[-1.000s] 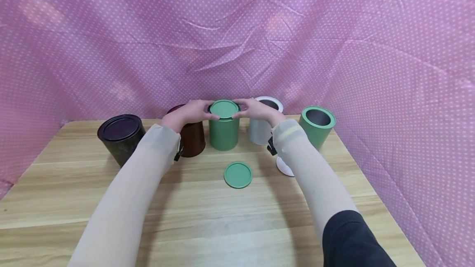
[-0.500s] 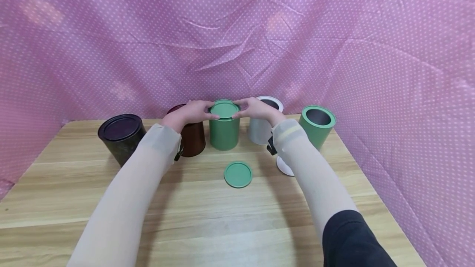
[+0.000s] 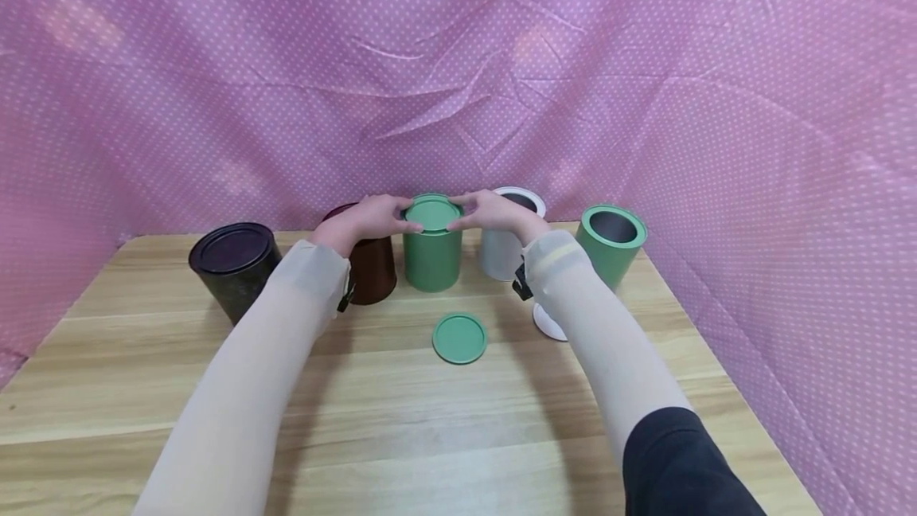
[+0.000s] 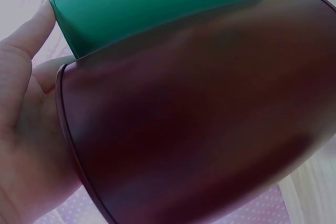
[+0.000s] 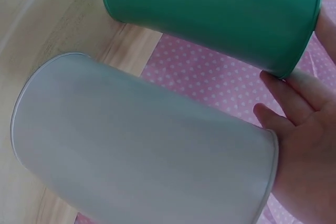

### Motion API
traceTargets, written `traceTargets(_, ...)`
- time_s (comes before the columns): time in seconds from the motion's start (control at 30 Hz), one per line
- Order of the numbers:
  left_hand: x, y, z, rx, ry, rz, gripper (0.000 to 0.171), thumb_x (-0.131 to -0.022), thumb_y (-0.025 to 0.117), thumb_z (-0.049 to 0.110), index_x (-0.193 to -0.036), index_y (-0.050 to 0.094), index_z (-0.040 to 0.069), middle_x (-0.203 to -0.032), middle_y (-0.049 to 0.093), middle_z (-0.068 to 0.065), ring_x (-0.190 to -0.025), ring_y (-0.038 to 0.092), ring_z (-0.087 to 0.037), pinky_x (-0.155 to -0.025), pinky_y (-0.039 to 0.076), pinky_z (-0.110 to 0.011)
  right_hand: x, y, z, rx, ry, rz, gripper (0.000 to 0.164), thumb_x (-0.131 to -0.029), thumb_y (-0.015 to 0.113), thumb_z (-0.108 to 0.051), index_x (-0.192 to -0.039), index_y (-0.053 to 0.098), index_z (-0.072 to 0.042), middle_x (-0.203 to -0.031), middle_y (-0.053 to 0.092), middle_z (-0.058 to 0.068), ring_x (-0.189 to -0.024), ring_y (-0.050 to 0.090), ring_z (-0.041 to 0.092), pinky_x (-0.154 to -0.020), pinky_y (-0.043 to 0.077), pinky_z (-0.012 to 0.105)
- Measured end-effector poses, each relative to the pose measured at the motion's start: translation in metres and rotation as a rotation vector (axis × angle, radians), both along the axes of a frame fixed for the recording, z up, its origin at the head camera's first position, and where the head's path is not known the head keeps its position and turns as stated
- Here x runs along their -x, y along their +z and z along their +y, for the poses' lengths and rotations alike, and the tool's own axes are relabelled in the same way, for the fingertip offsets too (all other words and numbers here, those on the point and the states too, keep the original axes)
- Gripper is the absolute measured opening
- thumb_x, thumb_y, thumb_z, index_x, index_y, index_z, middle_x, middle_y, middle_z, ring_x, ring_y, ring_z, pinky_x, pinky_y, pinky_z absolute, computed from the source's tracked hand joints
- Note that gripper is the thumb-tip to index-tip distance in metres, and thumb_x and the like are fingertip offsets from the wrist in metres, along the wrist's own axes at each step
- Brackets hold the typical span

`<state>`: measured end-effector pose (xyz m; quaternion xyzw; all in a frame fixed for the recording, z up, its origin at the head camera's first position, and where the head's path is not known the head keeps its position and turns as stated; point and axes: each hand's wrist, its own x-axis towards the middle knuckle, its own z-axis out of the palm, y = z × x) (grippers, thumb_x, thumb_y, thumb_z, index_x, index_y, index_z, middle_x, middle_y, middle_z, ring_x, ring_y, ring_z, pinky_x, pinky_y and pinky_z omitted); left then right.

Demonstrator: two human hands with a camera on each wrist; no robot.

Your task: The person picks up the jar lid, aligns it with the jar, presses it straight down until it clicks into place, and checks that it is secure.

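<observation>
At the back middle of the table stands an upright green can (image 3: pixel 433 263) with a green lid (image 3: pixel 432 213) on its top. My left hand (image 3: pixel 372 216) holds the lid's left edge, thumb at the front and fingers behind. From the right, my right hand (image 3: pixel 494 212) holds the opposite edge the same way; its fingertips (image 5: pixel 275 85) meet the rim in the right wrist view. Under my left hand is a dark red can (image 4: pixel 199 114), partly hidden. A white can (image 5: pixel 147 140) with its top uncovered stands below my right hand.
A second green lid (image 3: pixel 460 338) lies flat on the wooden table (image 3: pixel 430 436). My right arm partly covers a white lid (image 3: pixel 548 323). A black lidded can (image 3: pixel 236 265) stands left, an uncovered green can (image 3: pixel 609 249) right. Pink dotted cloth (image 3: pixel 458 62) hangs behind.
The dark line under the front edge of the green lid has thinned since a second ago. Both hands keep almost the same place at the lid.
</observation>
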<state>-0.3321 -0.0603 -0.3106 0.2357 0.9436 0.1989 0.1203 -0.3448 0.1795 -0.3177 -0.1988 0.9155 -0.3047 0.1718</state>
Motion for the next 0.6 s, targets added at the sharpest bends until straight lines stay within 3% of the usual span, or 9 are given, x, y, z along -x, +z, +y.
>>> traceTargets(0.13, 0.004, 0.001, -0.001, 0.008, -0.006, -0.018, 0.067, -0.095, 0.06, 0.038, -0.147, 0.037, 0.001, -0.147, 0.044, -0.02, -0.137, 0.039, -0.037, -0.117, 0.022, -0.055, 0.0, 0.002, -0.002, -0.015, -0.002, 0.0, 0.071, -0.088, 0.067, -0.044, -0.149, 0.039, -0.02, -0.156, 0.034, 0.012, -0.141, 0.036, 0.029, -0.116, 0.028, 0.048)
traceTargets(0.3, 0.008, 0.0, 0.0, -0.016, 0.017, -0.05, 0.07, -0.094, 0.062, 0.038, -0.148, 0.036, 0.002, -0.148, 0.044, -0.018, -0.136, 0.043, -0.035, -0.113, 0.033, -0.049, 0.002, 0.004, -0.003, -0.016, -0.022, -0.009, 0.071, -0.087, 0.068, -0.043, -0.148, 0.041, -0.021, -0.154, 0.038, 0.01, -0.14, 0.038, 0.028, -0.116, 0.029, 0.049)
traceTargets(0.6, 0.011, 0.001, 0.001, -0.044, 0.071, -0.079, 0.071, -0.091, 0.066, 0.037, -0.145, 0.039, -0.001, -0.148, 0.044, -0.019, -0.135, 0.044, -0.034, -0.114, 0.034, -0.047, 0.005, 0.006, -0.007, -0.018, -0.058, -0.029, 0.072, -0.085, 0.072, -0.042, -0.147, 0.043, -0.022, -0.151, 0.043, 0.008, -0.139, 0.039, 0.027, -0.116, 0.029, 0.048)
